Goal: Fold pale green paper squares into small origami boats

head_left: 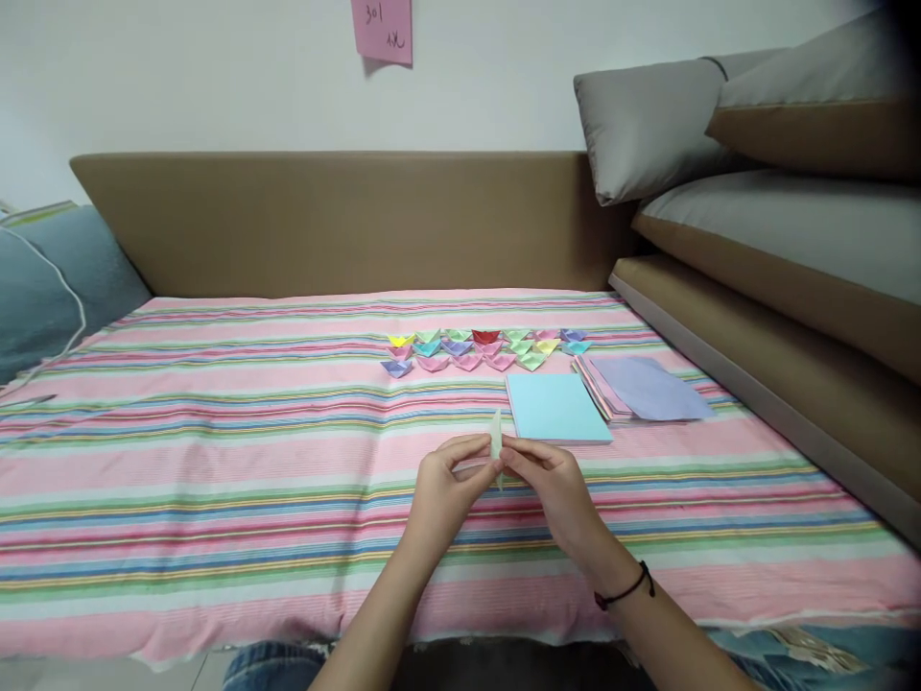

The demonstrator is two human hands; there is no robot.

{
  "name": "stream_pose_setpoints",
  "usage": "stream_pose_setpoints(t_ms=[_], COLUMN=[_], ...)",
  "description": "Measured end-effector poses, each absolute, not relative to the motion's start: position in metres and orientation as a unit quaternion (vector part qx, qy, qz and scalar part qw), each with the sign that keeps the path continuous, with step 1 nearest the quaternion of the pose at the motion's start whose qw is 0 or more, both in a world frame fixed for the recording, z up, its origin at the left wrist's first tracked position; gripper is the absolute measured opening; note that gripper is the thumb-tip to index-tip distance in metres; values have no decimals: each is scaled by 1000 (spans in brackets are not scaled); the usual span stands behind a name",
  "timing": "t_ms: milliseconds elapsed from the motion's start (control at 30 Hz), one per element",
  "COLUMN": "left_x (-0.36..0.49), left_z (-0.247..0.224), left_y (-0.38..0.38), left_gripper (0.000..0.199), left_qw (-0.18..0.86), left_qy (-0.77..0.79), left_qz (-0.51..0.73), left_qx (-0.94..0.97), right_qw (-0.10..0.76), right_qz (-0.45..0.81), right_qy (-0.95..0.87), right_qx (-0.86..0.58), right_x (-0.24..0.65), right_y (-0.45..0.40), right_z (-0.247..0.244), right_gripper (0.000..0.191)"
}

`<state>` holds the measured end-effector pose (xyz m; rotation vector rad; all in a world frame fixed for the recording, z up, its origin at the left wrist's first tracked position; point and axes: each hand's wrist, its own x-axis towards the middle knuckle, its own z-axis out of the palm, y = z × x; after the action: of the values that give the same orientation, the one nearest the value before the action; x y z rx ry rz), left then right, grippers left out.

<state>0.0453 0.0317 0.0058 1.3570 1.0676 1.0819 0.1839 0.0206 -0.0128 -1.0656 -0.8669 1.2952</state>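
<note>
A small folded piece of pale green paper [496, 434] stands upright between my two hands, seen nearly edge-on. My left hand [453, 480] pinches it from the left with thumb and fingers. From the other side my right hand [551, 480], with a dark cord bracelet at the wrist, pinches the same paper. The fingers hide part of the folds. Just beyond my hands lies a stack of light blue square paper [557, 408]. Farther back, several small folded paper boats [467, 361] in many colours sit in rows.
Beside the blue stack lie loose coloured sheets with a purple sheet [651, 389] on top. A striped cloth [216, 461] covers the surface. Grey and brown cushions [784, 240] are piled at right; a blue cushion [64, 278] with a white cable rests at left.
</note>
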Motion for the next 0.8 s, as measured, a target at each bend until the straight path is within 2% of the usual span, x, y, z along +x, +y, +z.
stream_pose_setpoints(t_ms=[267,433,567,667,800], left_x=[52,54,59,64,67], left_z=[10,11,5,0,-4], left_y=[28,24,18,13,9], left_gripper=[28,30,30,31,31], left_qw=[531,546,495,421,371], left_qy=[440,431,434,431,401], left_qz=[449,459,480,489,493], left_qx=[568,553,579,631,677], right_qw=[605,607,617,611,612], right_qz=[527,500,427,380,383], right_qy=[-365,-393,-449,-484,-460], right_qx=[-471,-477,-486,-498,-517], right_x=[188,188,184,181,184], right_y=[11,8,5,6,10], right_z=[-15,-13,-11,-10,-9], right_gripper=[25,32,32,23,13])
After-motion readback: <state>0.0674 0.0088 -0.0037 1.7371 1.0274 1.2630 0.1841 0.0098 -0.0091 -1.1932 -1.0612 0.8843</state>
